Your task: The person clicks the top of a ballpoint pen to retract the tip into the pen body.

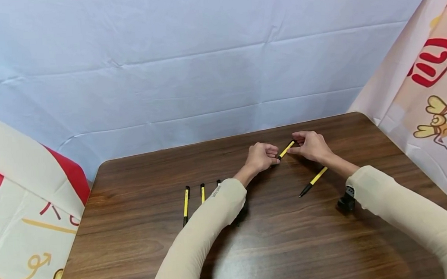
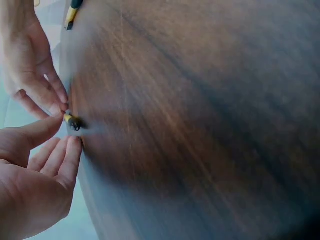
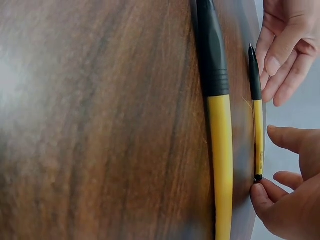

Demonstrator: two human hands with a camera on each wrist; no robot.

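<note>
Dark wooden table (image 1: 285, 247) stands before a pale sheet (image 1: 203, 71). One yellow-and-black pen (image 1: 286, 149) lies near the far edge, its long axis running diagonally between both hands. Writing tip: toward the left hand (image 1: 258, 156). Opposite end: beside the right hand (image 1: 311, 145). Neither hand is clearly nearer. On each, thumb and fingers are spread apart; firm contact cannot be determined. A second pen (image 1: 319, 175) lies on the right hand's near side.
</note>
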